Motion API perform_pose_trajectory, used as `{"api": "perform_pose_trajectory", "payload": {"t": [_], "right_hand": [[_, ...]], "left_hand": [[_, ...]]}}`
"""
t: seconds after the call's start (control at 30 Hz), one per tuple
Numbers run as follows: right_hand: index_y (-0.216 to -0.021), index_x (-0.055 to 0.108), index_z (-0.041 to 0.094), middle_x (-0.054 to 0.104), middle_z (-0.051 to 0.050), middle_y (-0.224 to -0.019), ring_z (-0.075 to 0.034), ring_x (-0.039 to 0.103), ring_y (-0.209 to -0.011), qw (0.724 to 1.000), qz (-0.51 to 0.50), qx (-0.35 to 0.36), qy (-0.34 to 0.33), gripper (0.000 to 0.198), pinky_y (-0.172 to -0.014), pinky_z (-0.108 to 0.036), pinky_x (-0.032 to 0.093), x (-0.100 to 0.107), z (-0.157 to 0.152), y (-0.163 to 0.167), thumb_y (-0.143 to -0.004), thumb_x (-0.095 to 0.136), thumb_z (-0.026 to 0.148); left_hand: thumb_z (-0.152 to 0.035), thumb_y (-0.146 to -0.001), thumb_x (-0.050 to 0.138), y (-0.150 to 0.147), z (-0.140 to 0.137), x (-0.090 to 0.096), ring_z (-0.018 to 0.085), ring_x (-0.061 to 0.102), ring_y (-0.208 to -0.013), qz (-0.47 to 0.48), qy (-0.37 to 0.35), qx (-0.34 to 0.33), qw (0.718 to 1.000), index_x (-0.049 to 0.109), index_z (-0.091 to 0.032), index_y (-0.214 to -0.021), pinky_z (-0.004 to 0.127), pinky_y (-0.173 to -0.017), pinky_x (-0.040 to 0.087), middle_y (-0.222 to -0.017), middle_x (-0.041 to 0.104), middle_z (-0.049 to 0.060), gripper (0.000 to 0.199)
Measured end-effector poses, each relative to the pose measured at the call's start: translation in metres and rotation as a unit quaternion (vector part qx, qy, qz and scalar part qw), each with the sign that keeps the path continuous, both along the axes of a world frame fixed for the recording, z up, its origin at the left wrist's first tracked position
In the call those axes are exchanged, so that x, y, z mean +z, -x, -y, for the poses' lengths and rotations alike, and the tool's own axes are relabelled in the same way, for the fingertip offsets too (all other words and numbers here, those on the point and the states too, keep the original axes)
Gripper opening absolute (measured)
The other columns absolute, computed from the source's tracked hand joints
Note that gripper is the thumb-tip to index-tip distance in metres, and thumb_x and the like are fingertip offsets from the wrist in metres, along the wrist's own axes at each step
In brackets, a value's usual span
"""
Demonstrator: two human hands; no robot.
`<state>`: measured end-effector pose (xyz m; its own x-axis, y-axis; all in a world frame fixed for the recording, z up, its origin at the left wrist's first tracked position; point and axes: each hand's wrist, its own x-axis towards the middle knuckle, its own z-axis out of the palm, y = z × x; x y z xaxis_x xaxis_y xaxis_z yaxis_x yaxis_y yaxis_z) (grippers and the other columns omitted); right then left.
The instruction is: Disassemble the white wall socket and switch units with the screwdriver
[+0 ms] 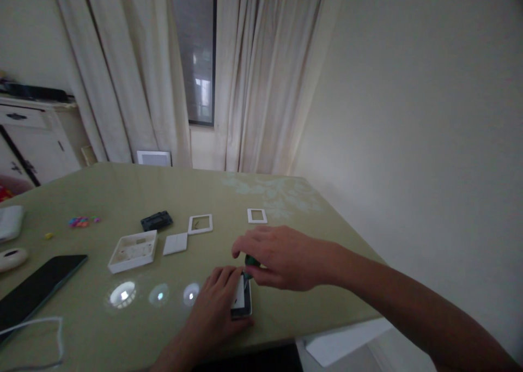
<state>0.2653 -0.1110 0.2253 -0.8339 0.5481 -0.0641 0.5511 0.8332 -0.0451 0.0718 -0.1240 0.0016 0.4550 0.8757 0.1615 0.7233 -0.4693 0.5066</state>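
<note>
Screwdriver work, I judge, low in the middle of the frame: my left hand (218, 301) presses flat on a small white switch module (242, 301) near the bottom edge of the surface (286, 208), fingers spread over it, not curled round it. My right hand (281, 257) has its grip closed on a green-handled tool (251, 261), tip down on the module's upper end. Left of centre lie an open white box (133, 250), a white plate (175, 243), two white frames (200, 224) and a black part (157, 220). Next calls for steady downward pressure while I turn.
</note>
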Motion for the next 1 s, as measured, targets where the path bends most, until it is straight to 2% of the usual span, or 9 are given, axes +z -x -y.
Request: {"api": "perform_pose_trajectory", "payload": {"t": [0.07, 0.2, 0.33, 0.4, 0.57, 0.73, 0.8, 0.9, 1.0], "right_hand": [[-0.132, 0.06, 0.02, 0.079, -0.012, -0.121, -0.028, 0.074, -0.109, 1.0, 0.007, -0.026, -0.013, 0.029, -0.085, -0.035, 0.05, 0.0, 0.002, 0.0, -0.108, 0.059, 0.036], [-0.121, 0.067, 0.016, 0.081, -0.014, -0.09, -0.03, 0.076, -0.078, 0.97, 0.081, -0.2, -0.111, 0.045, -0.065, -0.033, 0.042, -0.003, 0.0, 0.003, -0.114, 0.043, 0.054], [-0.119, 0.065, 0.02, 0.081, -0.009, -0.1, -0.025, 0.076, -0.087, 0.994, 0.048, -0.078, -0.056, 0.024, -0.066, -0.031, 0.038, -0.002, 0.0, 0.004, -0.109, 0.054, 0.039], [-0.115, 0.065, 0.02, 0.081, -0.009, -0.101, -0.025, 0.076, -0.088, 0.997, 0.038, -0.048, -0.044, 0.023, -0.065, -0.032, 0.037, -0.001, 0.001, 0.005, -0.105, 0.059, 0.04], [-0.105, 0.07, 0.019, 0.08, -0.013, -0.088, -0.028, 0.075, -0.075, 0.972, 0.072, -0.193, -0.115, 0.041, -0.06, -0.033, 0.031, -0.003, -0.003, 0.004, -0.113, 0.043, 0.048], [-0.114, 0.066, 0.022, 0.08, -0.008, -0.108, -0.025, 0.075, -0.094, 0.996, 0.011, -0.08, -0.034, 0.018, -0.067, -0.031, 0.038, -0.002, -0.007, -0.002, -0.102, 0.061, 0.035], [-0.12, 0.065, 0.021, 0.08, -0.01, -0.11, -0.028, 0.076, -0.097, 0.993, 0.0, -0.103, -0.05, 0.029, -0.069, -0.032, 0.041, -0.004, -0.008, -0.002, -0.103, 0.062, 0.043], [-0.125, 0.065, 0.016, 0.081, -0.016, -0.097, -0.034, 0.076, -0.086, 0.974, 0.04, -0.199, -0.105, 0.047, -0.066, -0.034, 0.04, -0.007, -0.01, 0.0, -0.109, 0.051, 0.059], [-0.124, 0.065, 0.02, 0.081, -0.012, -0.101, -0.03, 0.076, -0.09, 0.982, 0.045, -0.162, -0.088, 0.031, -0.068, -0.034, 0.041, -0.006, -0.007, 0.0, -0.111, 0.051, 0.044]], "left_hand": [[-0.03, -0.071, 0.088, 0.0, 0.0, -0.003, 0.041, 0.054, -0.138, 0.006, -0.003, 0.002, 1.0, 0.062, -0.019, -0.147, 0.056, -0.12, 0.046, -0.147, 0.066, 0.015, 0.081], [-0.031, -0.069, 0.089, 0.001, -0.002, -0.009, 0.041, 0.055, -0.139, 0.015, -0.011, -0.001, 1.0, 0.059, -0.021, -0.15, 0.056, -0.121, 0.044, -0.149, 0.065, 0.015, 0.087], [-0.03, -0.069, 0.089, 0.002, -0.001, -0.01, 0.041, 0.056, -0.137, 0.018, -0.026, 0.0, 0.999, 0.06, -0.024, -0.149, 0.055, -0.119, 0.046, -0.148, 0.066, 0.013, 0.085], [-0.03, -0.069, 0.09, 0.003, -0.001, -0.009, 0.041, 0.056, -0.138, 0.012, -0.024, -0.002, 1.0, 0.06, -0.023, -0.148, 0.055, -0.12, 0.046, -0.149, 0.066, 0.013, 0.084], [-0.03, -0.07, 0.09, 0.002, -0.002, -0.008, 0.041, 0.055, -0.141, 0.004, -0.01, -0.002, 1.0, 0.058, -0.022, -0.153, 0.056, -0.122, 0.045, -0.152, 0.065, 0.014, 0.089], [-0.029, -0.069, 0.089, 0.001, -0.003, -0.004, 0.041, 0.054, -0.141, 0.001, 0.007, 0.001, 1.0, 0.059, -0.022, -0.152, 0.055, -0.122, 0.044, -0.151, 0.065, 0.015, 0.089], [-0.031, -0.069, 0.089, 0.0, -0.002, 0.0, 0.04, 0.054, -0.141, -0.003, 0.016, 0.001, 1.0, 0.06, -0.02, -0.151, 0.055, -0.123, 0.043, -0.152, 0.064, 0.015, 0.087], [-0.032, -0.07, 0.089, 0.0, -0.001, 0.005, 0.04, 0.052, -0.142, -0.006, 0.027, 0.001, 1.0, 0.058, -0.016, -0.154, 0.054, -0.124, 0.041, -0.153, 0.063, 0.017, 0.091], [-0.031, -0.069, 0.089, 0.0, 0.0, 0.005, 0.04, 0.053, -0.141, -0.004, 0.02, -0.003, 1.0, 0.059, -0.019, -0.153, 0.054, -0.123, 0.042, -0.151, 0.064, 0.016, 0.09]]}}
